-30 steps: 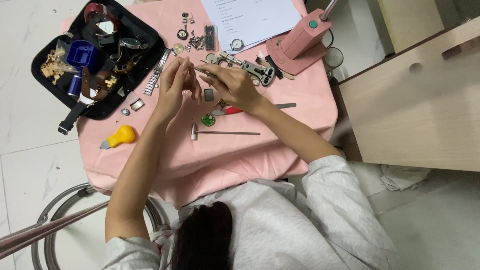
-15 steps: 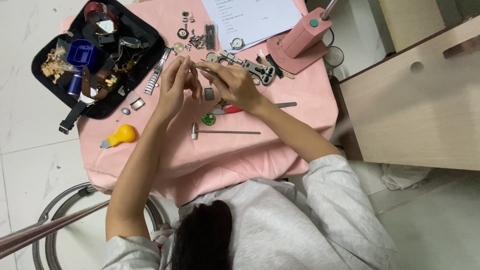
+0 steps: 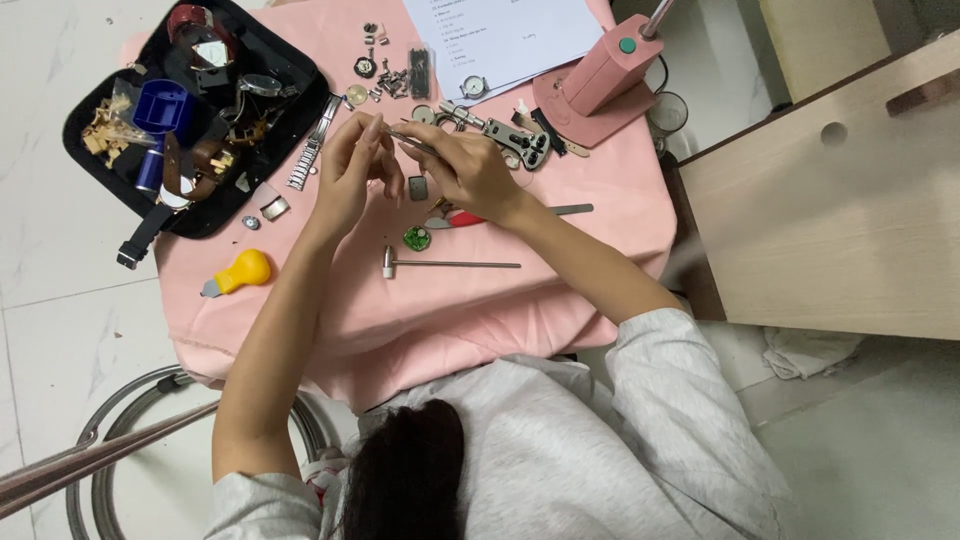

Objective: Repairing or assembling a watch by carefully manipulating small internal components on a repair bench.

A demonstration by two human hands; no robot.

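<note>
Thin metal tweezers point(image 3: 415, 143) lay tilted, tip toward ten o'clock, pinched between both hands above a pink cloth point(image 3: 450, 300).

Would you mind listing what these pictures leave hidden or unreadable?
- Head view: whatever the left hand pinches is too small and covered by its fingers.
- The tip of the thin tool in the right hand is too fine to identify.
- The pink lamp is cut off by the top edge.

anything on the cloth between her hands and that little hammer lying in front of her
Only the small green round part lies between the right hand and the small hammer, just above its head. The left hand has bare pink cloth below it.
</note>
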